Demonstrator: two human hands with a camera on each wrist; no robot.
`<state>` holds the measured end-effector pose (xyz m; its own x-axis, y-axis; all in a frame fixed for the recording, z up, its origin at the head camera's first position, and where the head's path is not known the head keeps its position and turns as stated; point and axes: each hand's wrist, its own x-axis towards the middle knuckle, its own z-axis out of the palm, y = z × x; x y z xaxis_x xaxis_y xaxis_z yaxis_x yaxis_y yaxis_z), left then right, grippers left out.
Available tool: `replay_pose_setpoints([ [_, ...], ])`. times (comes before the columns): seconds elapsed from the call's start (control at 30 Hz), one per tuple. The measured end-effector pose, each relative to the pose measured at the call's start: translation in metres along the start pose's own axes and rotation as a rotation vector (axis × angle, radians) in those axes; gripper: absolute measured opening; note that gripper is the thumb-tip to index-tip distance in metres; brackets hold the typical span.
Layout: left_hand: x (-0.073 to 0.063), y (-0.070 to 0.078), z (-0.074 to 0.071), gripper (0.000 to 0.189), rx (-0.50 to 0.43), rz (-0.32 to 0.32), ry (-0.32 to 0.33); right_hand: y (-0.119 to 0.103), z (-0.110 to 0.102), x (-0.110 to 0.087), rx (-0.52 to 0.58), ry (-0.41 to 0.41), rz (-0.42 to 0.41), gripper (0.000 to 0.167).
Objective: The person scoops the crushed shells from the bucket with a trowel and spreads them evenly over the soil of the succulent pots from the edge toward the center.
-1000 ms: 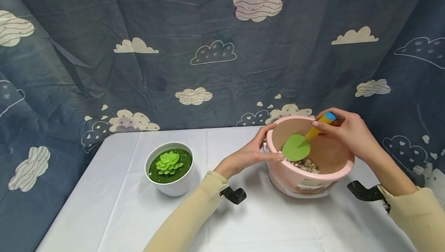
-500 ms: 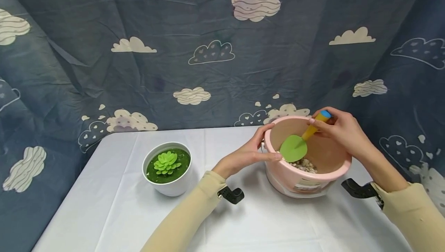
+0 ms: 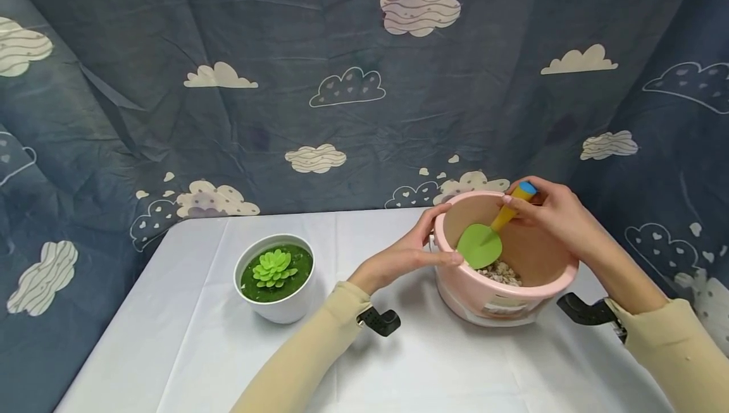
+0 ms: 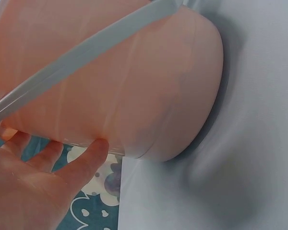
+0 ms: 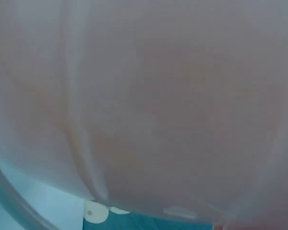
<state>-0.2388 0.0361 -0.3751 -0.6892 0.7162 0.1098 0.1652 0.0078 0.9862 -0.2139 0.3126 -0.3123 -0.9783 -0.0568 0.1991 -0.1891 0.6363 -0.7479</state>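
Observation:
My right hand [image 3: 555, 214] grips the yellow handle of a toy shovel [image 3: 480, 246] with a green blade and blue end cap. It reaches over the rim of a pink bucket [image 3: 560, 283], and the blade points down inside, above small pale pebbles [image 3: 500, 272]. On the bucket's left side, my left hand [image 3: 393, 261] rests with its thumb along the rim and its fingers spread. The left wrist view shows fairly straight fingers [image 4: 89, 163] touching the outer wall below a pale bail handle [image 4: 86, 52]. The right wrist view is filled by the bucket's wall [image 5: 182, 120].
A white pot [image 3: 285, 308] with a green succulent [image 3: 274, 267] stands left of the bucket on a white tablecloth [image 3: 188, 312]. Dark blue cloth [image 3: 353, 21] with cloud prints hangs behind and at both sides.
The shovel and my right hand have shifted slightly left, and the blade sits a little lower in the bucket. My left hand stays at the bucket's side.

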Motion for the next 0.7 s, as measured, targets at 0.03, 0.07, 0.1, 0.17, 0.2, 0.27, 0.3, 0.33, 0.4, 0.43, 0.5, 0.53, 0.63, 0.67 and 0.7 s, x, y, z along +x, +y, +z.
replay_pose_setpoints([
  [0.03, -0.0001, -0.0001, 0.0001, 0.085, 0.001, 0.004, 0.0, -0.0005, 0.0003, 0.0005, -0.002, -0.007, -0.006, 0.039],
  [0.07, -0.0001, -0.0003, 0.0002, 0.085, 0.0, 0.008, 0.001, -0.0008, 0.0007, 0.0009, -0.008, -0.013, -0.012, 0.039],
  [0.1, -0.0001, -0.0005, 0.0003, 0.085, 0.0, 0.01, 0.001, -0.001, 0.0011, 0.0012, -0.006, -0.017, -0.014, 0.038],
  [0.17, -0.0001, -0.0009, 0.0007, 0.085, -0.001, 0.006, 0.003, -0.0012, 0.0017, 0.0009, -0.01, -0.023, -0.012, 0.038],
  [0.2, -0.0004, -0.0013, 0.0011, 0.085, -0.002, 0.001, 0.002, -0.0009, 0.0021, 0.0005, -0.006, -0.028, -0.006, 0.038],
  [0.27, -0.0006, -0.0019, 0.0017, 0.085, -0.005, -0.006, -0.003, -0.0008, 0.0026, -0.0001, 0.001, -0.036, 0.009, 0.039],
  [0.3, -0.0006, -0.0019, 0.002, 0.085, -0.003, -0.009, -0.004, -0.0007, 0.0029, -0.0003, 0.006, -0.039, 0.016, 0.039],
  [0.33, -0.0007, -0.0019, 0.0021, 0.085, -0.001, -0.009, -0.006, -0.0007, 0.0032, -0.0003, 0.01, -0.04, 0.022, 0.04],
  [0.4, -0.0006, -0.0019, 0.0022, 0.085, 0.0, -0.005, -0.006, -0.0007, 0.0038, 0.0002, 0.018, -0.041, 0.026, 0.04],
  [0.43, -0.0006, -0.0017, 0.0021, 0.085, 0.001, -0.003, -0.004, -0.0008, 0.0039, 0.0008, 0.023, -0.043, 0.026, 0.04],
  [0.5, -0.001, -0.0013, 0.0016, 0.085, 0.003, -0.001, -0.002, -0.0008, 0.0043, 0.0024, 0.036, -0.051, 0.025, 0.04],
  [0.53, -0.0011, -0.0014, 0.0014, 0.085, 0.003, 0.0, -0.001, -0.0007, 0.0043, 0.0032, 0.043, -0.062, 0.021, 0.04],
  [0.63, -0.0018, -0.0016, 0.0013, 0.085, 0.003, -0.004, 0.003, -0.001, 0.003, 0.0057, 0.066, -0.1, 0.01, 0.04],
  [0.67, -0.0017, -0.0015, 0.0015, 0.085, 0.004, -0.003, 0.006, -0.0014, 0.0023, 0.0063, 0.07, -0.114, 0.003, 0.039],
  [0.7, -0.0016, -0.0015, 0.0016, 0.085, 0.005, -0.003, 0.009, -0.0016, 0.0017, 0.0071, 0.079, -0.118, 0.006, 0.039],
])
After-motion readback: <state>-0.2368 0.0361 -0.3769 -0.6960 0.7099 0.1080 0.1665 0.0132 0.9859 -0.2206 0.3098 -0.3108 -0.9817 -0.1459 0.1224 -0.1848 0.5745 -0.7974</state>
